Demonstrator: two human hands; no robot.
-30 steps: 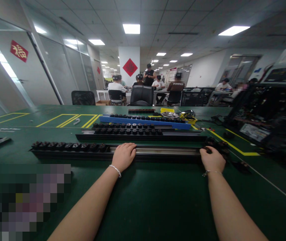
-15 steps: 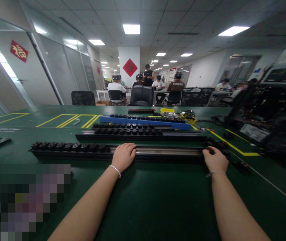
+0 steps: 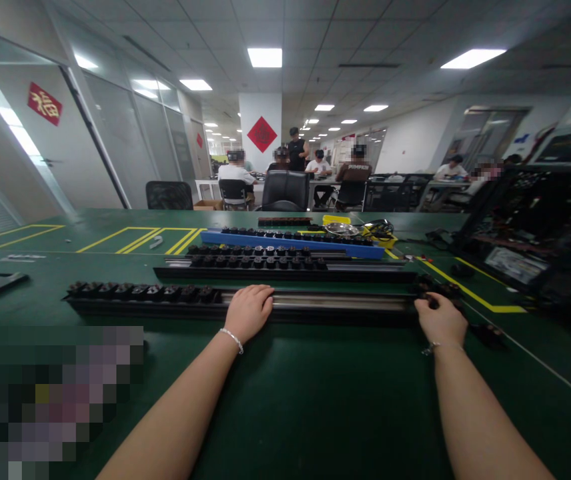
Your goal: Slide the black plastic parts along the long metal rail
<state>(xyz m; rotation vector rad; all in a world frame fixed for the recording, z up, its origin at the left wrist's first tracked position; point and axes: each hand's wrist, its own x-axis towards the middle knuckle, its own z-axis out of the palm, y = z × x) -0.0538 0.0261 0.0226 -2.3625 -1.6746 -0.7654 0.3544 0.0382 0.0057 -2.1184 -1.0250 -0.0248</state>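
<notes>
The black rail (image 3: pixel 335 303) lies across the green table (image 3: pixel 325 400), in front of the person, with a row of black parts (image 3: pixel 140 292) in its left portion and a bare channel right of them. The left hand (image 3: pixel 249 312) lies over the rail beside this row, its fingers close together; whether it grips or only rests, I cannot tell. The right hand (image 3: pixel 443 319) is curled near the rail's right end, and its thumb and forefinger seem to pinch something dark, though I cannot tell surely. Over the last second this hand has shifted a little to the right, toward the cluster of black parts (image 3: pixel 448 288), while the left one stays. The filled row looks unchanged, so I judge that nothing is added to it yet. Farther behind are a second rail (image 3: pixel 285 273) and a blue rail (image 3: pixel 365 251).
</notes>
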